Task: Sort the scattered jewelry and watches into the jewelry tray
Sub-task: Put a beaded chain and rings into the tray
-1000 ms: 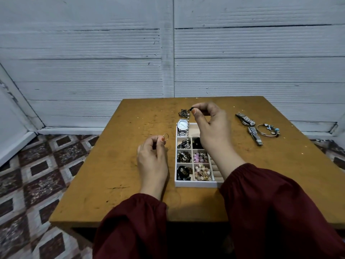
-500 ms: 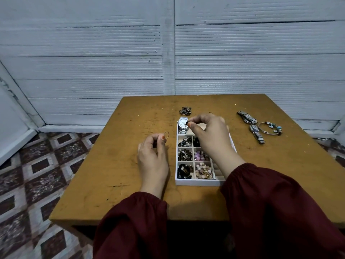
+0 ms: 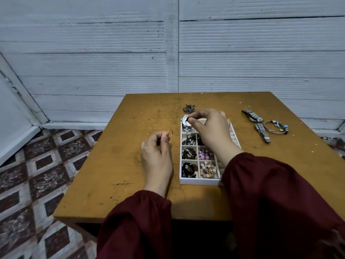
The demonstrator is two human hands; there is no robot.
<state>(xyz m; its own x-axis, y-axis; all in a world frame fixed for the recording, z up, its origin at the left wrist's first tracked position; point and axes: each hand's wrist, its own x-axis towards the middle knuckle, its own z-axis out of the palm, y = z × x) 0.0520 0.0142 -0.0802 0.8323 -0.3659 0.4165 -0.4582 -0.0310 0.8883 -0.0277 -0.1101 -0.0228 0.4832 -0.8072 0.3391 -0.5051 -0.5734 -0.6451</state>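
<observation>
Jewelry tray [image 3: 201, 181]: right hand [image 3: 211, 128], grip pinched on small dark piece [image 3: 189, 120], now back over its far end, so drop likely next; left hand [image 3: 156, 156] pinches ring [image 3: 170, 132].

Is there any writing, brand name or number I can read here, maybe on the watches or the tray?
No text here can be read.
Watch in the tray: pale dial, partly behind the right hand, which pinches a small dark piece; markings too small and blurred.
Far watch and near watch on the table: no readable brand or numbers.
Tray, and ring pinched by the left hand: no label visible.
</observation>
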